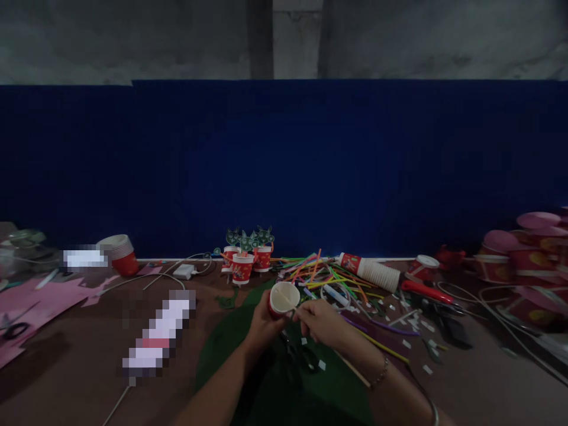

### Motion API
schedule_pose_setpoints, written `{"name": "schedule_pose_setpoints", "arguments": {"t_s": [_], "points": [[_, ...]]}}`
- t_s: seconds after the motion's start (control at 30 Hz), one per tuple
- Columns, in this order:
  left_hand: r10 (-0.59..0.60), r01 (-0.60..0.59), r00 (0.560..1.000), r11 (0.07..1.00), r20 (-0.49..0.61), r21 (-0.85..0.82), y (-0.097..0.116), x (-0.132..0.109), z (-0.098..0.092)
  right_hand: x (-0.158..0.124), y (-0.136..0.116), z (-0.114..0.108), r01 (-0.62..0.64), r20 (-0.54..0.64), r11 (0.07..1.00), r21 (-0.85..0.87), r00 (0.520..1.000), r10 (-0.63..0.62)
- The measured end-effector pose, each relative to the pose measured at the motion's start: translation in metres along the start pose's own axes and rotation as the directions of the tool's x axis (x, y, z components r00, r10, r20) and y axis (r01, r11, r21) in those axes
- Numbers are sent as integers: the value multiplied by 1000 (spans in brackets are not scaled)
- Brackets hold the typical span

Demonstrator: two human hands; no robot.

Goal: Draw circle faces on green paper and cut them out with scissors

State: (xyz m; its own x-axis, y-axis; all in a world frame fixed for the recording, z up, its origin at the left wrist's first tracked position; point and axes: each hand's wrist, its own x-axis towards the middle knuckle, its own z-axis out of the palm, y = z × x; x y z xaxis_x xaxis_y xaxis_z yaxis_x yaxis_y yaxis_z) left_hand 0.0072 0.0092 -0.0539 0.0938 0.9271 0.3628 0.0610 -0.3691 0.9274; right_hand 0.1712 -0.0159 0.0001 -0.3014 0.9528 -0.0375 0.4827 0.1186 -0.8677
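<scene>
My left hand (261,326) is closed around a red paper cup (283,299) with a white inside, tilted so its mouth faces up and toward me. My right hand (320,321) is beside it at the cup's rim, fingers pinched together on something small I cannot make out. Both hands work over a sheet of dark green paper (226,349) on the brown table. Black scissors (298,355) lie on the green sheet just under my hands.
Three decorated red cups (243,265) stand behind. A heap of coloured straws (323,273), a lying stack of cups (370,272), a red glue gun (428,291) and more cups (523,260) fill the right. Pink paper (39,299), a cup stack (119,253) and cables lie left.
</scene>
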Motion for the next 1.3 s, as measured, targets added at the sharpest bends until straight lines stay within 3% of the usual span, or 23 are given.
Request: {"name": "schedule_pose_setpoints", "arguments": {"t_s": [0.33,0.5,0.8,0.97,1.3], "points": [[-28,28,999,1000,-28,-6,-1,0,0,-5,-10,-9,-39,26,999,-9,999,39],[34,-34,999,999,-6,5,0,0,1,-3,-6,-7,-33,26,998,-49,999,35],[35,-37,999,998,40,56,1,-1,0,-5,-11,-5,25,15,994,-109,1000,-23],[25,-28,997,998,71,50,4,-2,1,-4,-7,-3,-6,49,997,-78,999,10],[55,-61,997,988,47,141,7,-2,0,-4,-10,3,-6,-22,994,-108,1000,3]]}}
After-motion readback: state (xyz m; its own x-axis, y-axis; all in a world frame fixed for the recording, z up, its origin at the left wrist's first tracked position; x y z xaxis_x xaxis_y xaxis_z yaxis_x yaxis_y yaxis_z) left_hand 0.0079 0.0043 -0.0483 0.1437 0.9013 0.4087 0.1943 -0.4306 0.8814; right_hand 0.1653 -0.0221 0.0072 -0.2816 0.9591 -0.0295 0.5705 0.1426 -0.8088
